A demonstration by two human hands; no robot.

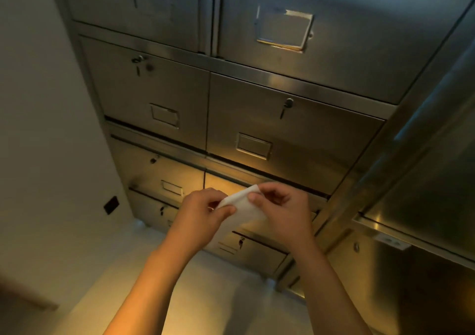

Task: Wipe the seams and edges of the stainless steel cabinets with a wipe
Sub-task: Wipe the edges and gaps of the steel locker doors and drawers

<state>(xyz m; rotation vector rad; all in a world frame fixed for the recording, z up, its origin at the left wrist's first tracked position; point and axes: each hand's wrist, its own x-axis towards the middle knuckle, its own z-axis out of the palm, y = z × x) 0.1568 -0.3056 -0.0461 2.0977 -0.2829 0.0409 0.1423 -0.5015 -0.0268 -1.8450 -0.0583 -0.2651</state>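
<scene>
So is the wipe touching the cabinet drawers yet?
No, both hands, left and right, pinch the white wipe in the air in front of the steel drawers.

Head view looks steeply down, seemingly close, at cabinets (pixel 257 119).

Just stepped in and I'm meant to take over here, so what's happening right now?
A person stands before the stainless steel cabinets, holding a white wipe in both hands. The left hand and right hand pinch it by its upper edge, in the air in front of the lower drawers. The wipe is not touching any seam or edge.
</scene>
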